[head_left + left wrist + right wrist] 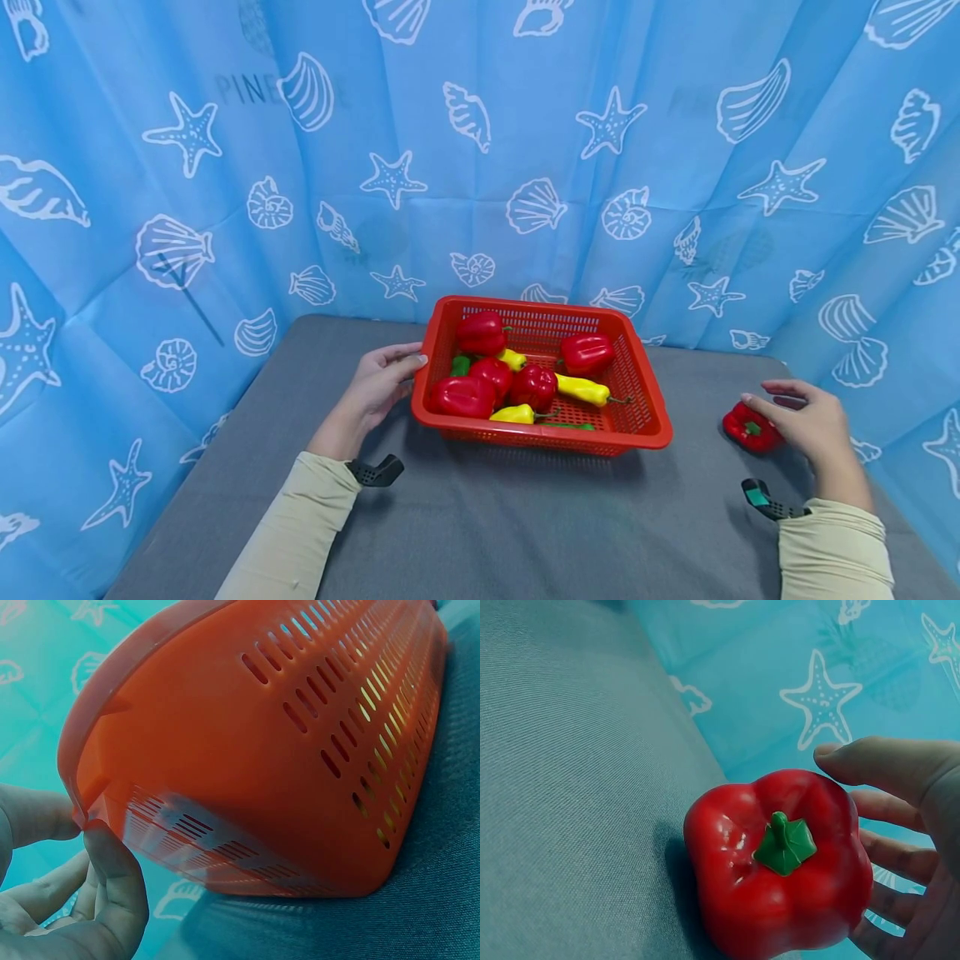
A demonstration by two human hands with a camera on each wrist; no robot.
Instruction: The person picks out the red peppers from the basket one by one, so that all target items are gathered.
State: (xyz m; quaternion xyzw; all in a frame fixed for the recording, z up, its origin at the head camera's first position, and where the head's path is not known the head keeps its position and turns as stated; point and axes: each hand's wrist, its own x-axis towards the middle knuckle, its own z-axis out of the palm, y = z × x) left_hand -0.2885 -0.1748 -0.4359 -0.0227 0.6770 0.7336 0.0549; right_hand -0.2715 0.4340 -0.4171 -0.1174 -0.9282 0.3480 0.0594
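My left hand (377,384) pinches the left rim of a red plastic basket (651,442) between thumb and fingers. The left wrist view shows the pinched rim (73,776) close up, beside the slotted basket wall. Inside lie several red bell peppers (463,397), yellow peppers (581,388) and a few green pieces, partly covered. Off to the right, a single red bell pepper (750,429) with a green stem sits on the table. Around its far side, my right hand (817,421) is spread with loosely bent fingers; the thumb (862,761) stands apart from the pepper. Whether the other fingers touch it is hard to tell.
A grey cloth covers the table (525,525). Directly behind and along both sides hangs a blue curtain (480,150) printed with white shells and starfish. Each wrist carries a black camera mount (378,472).
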